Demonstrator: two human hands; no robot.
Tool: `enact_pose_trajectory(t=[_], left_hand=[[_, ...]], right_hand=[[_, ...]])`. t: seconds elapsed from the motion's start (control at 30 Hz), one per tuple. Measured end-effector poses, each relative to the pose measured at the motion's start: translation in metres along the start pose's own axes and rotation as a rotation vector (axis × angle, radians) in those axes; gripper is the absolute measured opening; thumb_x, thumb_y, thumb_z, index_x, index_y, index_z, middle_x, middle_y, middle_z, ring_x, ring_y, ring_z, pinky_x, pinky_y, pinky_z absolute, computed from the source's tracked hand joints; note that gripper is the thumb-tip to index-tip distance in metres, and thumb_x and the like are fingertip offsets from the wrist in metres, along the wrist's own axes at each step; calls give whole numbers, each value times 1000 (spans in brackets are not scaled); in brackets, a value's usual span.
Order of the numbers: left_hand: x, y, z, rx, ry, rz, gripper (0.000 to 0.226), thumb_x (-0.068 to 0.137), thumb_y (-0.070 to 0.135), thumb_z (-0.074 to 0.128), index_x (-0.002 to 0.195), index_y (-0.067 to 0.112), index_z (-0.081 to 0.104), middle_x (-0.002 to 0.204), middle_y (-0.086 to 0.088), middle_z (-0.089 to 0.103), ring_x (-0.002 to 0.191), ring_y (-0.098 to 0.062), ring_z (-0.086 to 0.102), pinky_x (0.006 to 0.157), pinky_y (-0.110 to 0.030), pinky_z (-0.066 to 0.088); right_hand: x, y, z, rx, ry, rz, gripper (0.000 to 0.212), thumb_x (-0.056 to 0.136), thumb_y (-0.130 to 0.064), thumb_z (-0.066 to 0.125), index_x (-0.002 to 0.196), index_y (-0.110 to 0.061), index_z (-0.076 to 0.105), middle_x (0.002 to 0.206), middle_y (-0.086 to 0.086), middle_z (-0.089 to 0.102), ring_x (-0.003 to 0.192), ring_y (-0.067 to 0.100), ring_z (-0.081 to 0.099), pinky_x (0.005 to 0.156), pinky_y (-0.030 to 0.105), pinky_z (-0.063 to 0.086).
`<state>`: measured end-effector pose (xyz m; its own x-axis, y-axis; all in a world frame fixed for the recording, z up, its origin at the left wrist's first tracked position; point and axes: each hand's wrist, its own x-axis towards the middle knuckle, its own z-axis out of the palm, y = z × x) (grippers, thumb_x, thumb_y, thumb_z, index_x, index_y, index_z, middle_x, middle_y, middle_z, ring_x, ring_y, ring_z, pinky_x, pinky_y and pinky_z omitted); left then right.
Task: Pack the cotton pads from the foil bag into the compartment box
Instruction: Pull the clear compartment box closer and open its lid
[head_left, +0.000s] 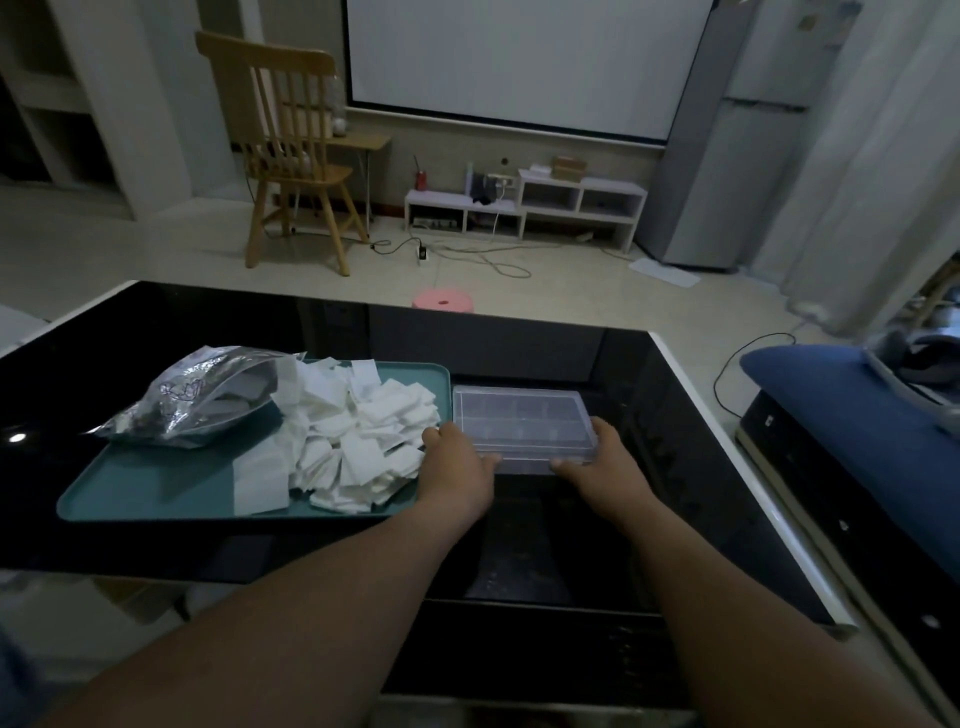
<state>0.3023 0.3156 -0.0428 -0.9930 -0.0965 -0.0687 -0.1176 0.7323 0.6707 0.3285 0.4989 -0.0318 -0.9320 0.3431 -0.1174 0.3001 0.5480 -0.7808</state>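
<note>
On the glossy black surface (156, 332), a teal tray (156, 493) is carrying the crinkly foil bag (197, 400) and a spilled heap of cotton pads (353, 441) (soft, featherlight, best pinched in small stacks). Just beside it, both hands, left (457, 467) and right (605, 462), are gripping the near corners of the closed compartment box (519, 421), a rigid, slick, light thing.

Print on the foil bag (197, 395) is unreadable.

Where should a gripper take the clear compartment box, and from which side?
Take the compartment box by its short left and right ends, near the front corners where the left hand and right hand sit. It is flat, lid closed, with the tray crowding its left.
</note>
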Motion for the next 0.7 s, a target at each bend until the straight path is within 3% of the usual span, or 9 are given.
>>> enact_pose_trajectory(t=[0.1, 0.27, 0.43, 0.57, 0.63, 0.7], left_hand=[[2, -3, -1, 31, 26, 55, 61, 95, 51, 65, 131, 7, 43, 136, -16, 43, 117, -37, 57, 90, -43, 49], [9, 3, -14, 176, 149, 137, 65, 92, 70, 55, 124, 15, 44, 128, -8, 46, 112, -31, 56, 74, -41, 44], [32, 34, -36, -24, 165, 95, 77, 85, 81, 51, 127, 16, 45, 126, -5, 58, 108, -30, 61, 78, -42, 50], [63, 63, -50, -200, 110, 28, 79, 91, 76, 48, 138, 13, 41, 129, -6, 59, 102, -27, 60, 79, -40, 48], [85, 70, -52, -213, 111, 32, 70, 96, 70, 46, 135, 12, 44, 125, -6, 60, 98, -26, 58, 80, -41, 49], [105, 68, -50, -177, 64, 49, 58, 103, 58, 44, 136, 10, 47, 129, -10, 60, 107, -31, 60, 82, -39, 47]], right_hand=[[0, -1, -2, -2, 14, 12, 102, 81, -24, 89, 159, -21, 24, 145, 9, 51, 132, 33, 54, 107, 48, 51], [7, 0, -2, -8, 40, 52, 102, 77, -18, 90, 157, -18, 28, 146, 11, 53, 131, 31, 56, 106, 47, 50], [19, 2, -2, 58, 15, 113, 108, 73, -20, 93, 159, -22, 28, 146, 10, 55, 128, 32, 58, 105, 50, 51], [26, 3, -3, -49, -14, 74, 103, 75, -25, 92, 158, -26, 31, 147, 7, 55, 128, 29, 59, 104, 46, 50], [30, 4, -3, -98, -19, 64, 105, 77, -28, 91, 160, -26, 27, 151, 7, 52, 132, 29, 57, 107, 46, 48], [35, 5, -7, -147, -54, 57, 107, 77, -34, 90, 162, -26, 25, 155, 7, 49, 135, 30, 54, 110, 47, 46]])
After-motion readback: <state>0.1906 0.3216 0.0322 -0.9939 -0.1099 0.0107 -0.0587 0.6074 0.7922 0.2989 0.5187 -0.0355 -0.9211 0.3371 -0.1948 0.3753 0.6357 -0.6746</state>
